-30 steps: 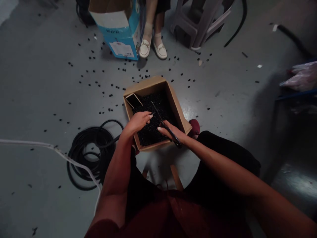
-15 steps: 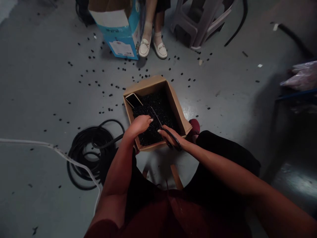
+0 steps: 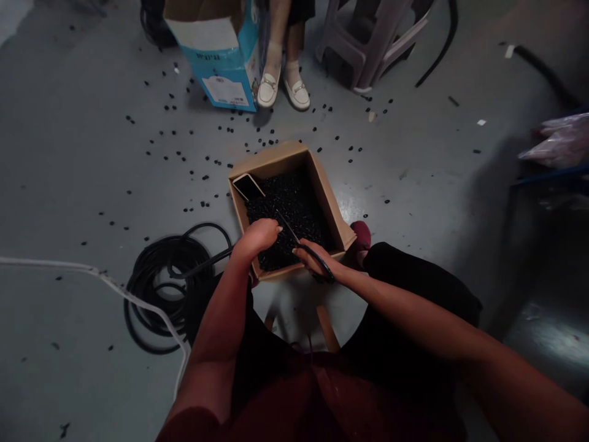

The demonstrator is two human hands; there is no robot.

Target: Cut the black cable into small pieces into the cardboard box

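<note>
A brown cardboard box [image 3: 329,195] on the grey floor holds a heap of small black cut pieces [image 3: 294,209], with a phone [image 3: 248,185] leaning in its far left corner. My right hand [image 3: 315,256] grips black scissors [image 3: 301,244] over the box's near edge, blades pointing up-left. My left hand [image 3: 257,236] is closed over the box's near left side, pinching a thin black tube that runs back to the coil [image 3: 168,282]; the tube's end meets the scissor blades.
Black pieces [image 3: 202,166] are scattered over the floor. A blue-and-white carton [image 3: 225,61] and a person's feet in white shoes [image 3: 283,92] stand beyond the box, beside a plastic stool [image 3: 368,43]. A white cable [image 3: 105,282] crosses the left. A pink plastic bag [image 3: 559,144] lies right.
Both hands have drawn back toward me, to the box's near edge. The scissors' blades, spread wide a second ago, have come closer together.
</note>
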